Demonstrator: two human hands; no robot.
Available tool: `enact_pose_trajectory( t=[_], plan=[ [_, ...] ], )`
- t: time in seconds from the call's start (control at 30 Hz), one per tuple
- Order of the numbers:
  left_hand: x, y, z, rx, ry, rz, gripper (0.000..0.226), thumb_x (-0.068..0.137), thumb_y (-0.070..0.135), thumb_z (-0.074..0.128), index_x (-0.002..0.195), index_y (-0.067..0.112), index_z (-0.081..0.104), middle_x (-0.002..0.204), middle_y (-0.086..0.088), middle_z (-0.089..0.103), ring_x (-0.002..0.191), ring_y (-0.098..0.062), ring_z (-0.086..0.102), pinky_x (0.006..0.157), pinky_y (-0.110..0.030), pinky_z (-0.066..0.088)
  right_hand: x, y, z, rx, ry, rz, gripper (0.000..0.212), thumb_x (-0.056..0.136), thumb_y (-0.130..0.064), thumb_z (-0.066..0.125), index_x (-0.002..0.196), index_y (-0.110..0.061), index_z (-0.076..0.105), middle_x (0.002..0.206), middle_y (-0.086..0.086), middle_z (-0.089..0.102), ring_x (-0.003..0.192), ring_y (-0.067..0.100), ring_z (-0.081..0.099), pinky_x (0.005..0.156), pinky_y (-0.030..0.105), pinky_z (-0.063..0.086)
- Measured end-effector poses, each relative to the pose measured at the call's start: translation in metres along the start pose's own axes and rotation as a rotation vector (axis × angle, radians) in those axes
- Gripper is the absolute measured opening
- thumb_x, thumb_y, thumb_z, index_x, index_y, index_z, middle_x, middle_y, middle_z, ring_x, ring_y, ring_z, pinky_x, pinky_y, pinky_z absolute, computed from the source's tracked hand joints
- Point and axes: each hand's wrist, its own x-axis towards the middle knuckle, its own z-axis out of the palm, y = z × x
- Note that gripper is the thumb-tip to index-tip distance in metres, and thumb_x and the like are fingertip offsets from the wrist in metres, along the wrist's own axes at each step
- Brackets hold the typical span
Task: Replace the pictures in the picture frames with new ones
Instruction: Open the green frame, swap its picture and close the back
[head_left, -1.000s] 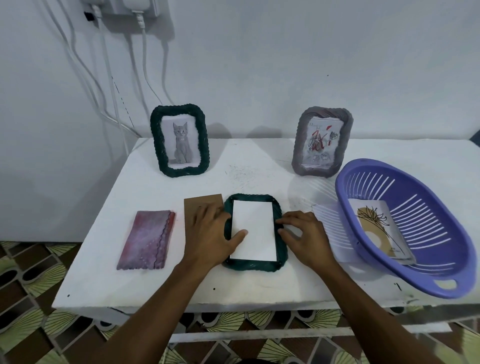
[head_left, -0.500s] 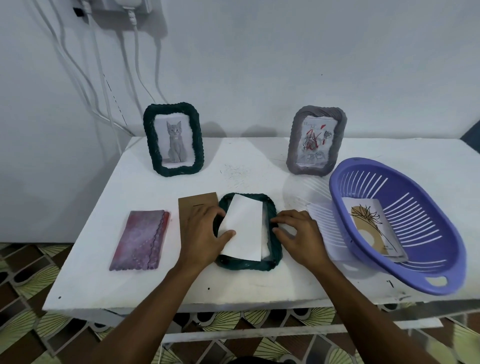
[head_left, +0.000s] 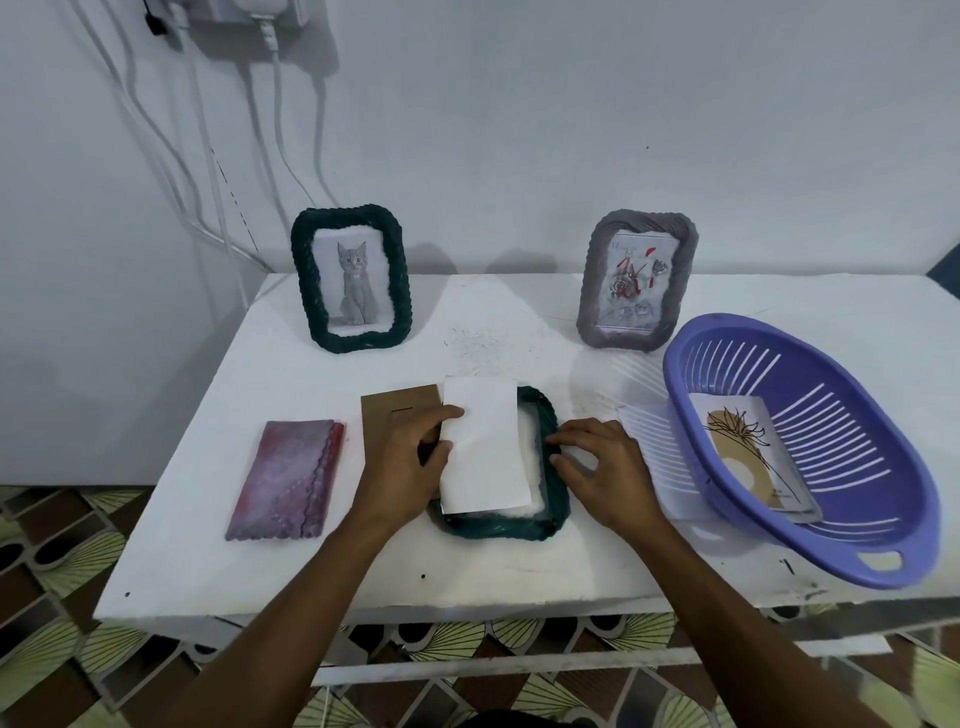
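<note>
While the left hand pinches the left edge of a plain white paper sheet between thumb and fingers, the sheet sits tilted over the opening of a dark green woven picture frame that lies flat near the front edge of the white table, about midway along it, and the sheet's top end pokes out past the frame's far rim. The right hand has bent fingertips on the frame's right rim, thumb and forefinger pinching it as far as I can see. Count-wise, four frames in all. Two stand upright along the back edge: a second green woven frame with a grey cat picture towards the back-left corner, and a grey wavy-edged frame further right. Two lie flat: the one under the hands and a pinkish-purple scalloped frame near the front-left corner, well apart from both hands. One brown cardboard backing board lies just left of the flat green frame, partly under the left hand. One purple slotted plastic basket sits at the right end holding one card with a tan-and-black plant drawing, and one white slotted-looking sheet peeks out from under its left side. The flat frame's left rim is hidden by hand and paper, the grey frame's picture is too blurry to read, and the white cables on the wall are cut off at the top.
</note>
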Motion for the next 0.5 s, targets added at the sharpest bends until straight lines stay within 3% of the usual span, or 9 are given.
enact_pose_trajectory(
  t=[0.1, 0.2, 0.27, 0.37, 0.43, 0.5],
  plan=[
    [0.001, -0.002, -0.002, -0.052, -0.011, -0.044, 0.036, 0.091, 0.005, 0.062, 0.118, 0.028, 0.062, 0.115, 0.003, 0.065, 0.1, -0.001, 0.06, 0.089, -0.024, 0.053, 0.0, -0.001, 0.0, -0.007, -0.004, 0.003, 0.021, 0.085, -0.027, 0.07, 0.106, -0.026, 0.073, 0.11, -0.011, 0.066, 0.102, 0.01, 0.054, 0.088, 0.028, 0.045],
    [0.002, 0.003, -0.006, -0.204, -0.008, -0.149, 0.037, 0.091, 0.006, 0.062, 0.117, 0.033, 0.064, 0.114, 0.001, 0.066, 0.098, -0.007, 0.064, 0.077, -0.038, 0.06, 0.001, -0.003, -0.001, -0.005, -0.007, 0.014, 0.022, 0.085, -0.027, 0.07, 0.106, -0.027, 0.072, 0.11, -0.012, 0.066, 0.102, 0.009, 0.053, 0.088, 0.025, 0.044],
    [0.003, 0.008, -0.011, -0.287, 0.017, -0.17, 0.037, 0.091, 0.005, 0.063, 0.116, 0.033, 0.065, 0.108, 0.002, 0.068, 0.098, -0.01, 0.065, 0.076, -0.036, 0.06, 0.0, -0.004, -0.002, 0.005, -0.007, 0.018, 0.023, 0.084, -0.026, 0.071, 0.107, -0.027, 0.071, 0.109, -0.013, 0.065, 0.102, 0.008, 0.053, 0.086, 0.019, 0.042],
    [0.006, 0.012, -0.016, -0.321, 0.025, -0.147, 0.038, 0.089, 0.004, 0.066, 0.116, 0.03, 0.066, 0.098, 0.014, 0.071, 0.098, -0.001, 0.065, 0.086, -0.023, 0.053, 0.0, -0.006, -0.003, 0.034, -0.003, 0.034, 0.023, 0.084, -0.023, 0.071, 0.107, -0.028, 0.071, 0.108, -0.015, 0.065, 0.101, 0.005, 0.053, 0.086, 0.01, 0.037],
    [0.008, 0.013, -0.016, -0.348, 0.004, -0.166, 0.038, 0.089, 0.005, 0.066, 0.116, 0.031, 0.066, 0.099, 0.017, 0.07, 0.1, 0.002, 0.064, 0.088, -0.022, 0.051, 0.0, -0.009, -0.005, 0.065, 0.0, 0.041, 0.023, 0.085, -0.02, 0.07, 0.107, -0.028, 0.07, 0.108, -0.014, 0.065, 0.1, 0.003, 0.053, 0.087, 0.015, 0.041],
    [0.009, 0.014, -0.013, -0.355, -0.012, -0.164, 0.038, 0.089, 0.006, 0.066, 0.116, 0.032, 0.066, 0.104, 0.007, 0.071, 0.102, -0.003, 0.064, 0.091, -0.027, 0.052, -0.001, -0.014, -0.009, 0.089, 0.011, 0.031, 0.022, 0.087, -0.017, 0.068, 0.107, -0.026, 0.07, 0.108, -0.014, 0.064, 0.1, 0.002, 0.053, 0.089, 0.019, 0.045]
  ],
)
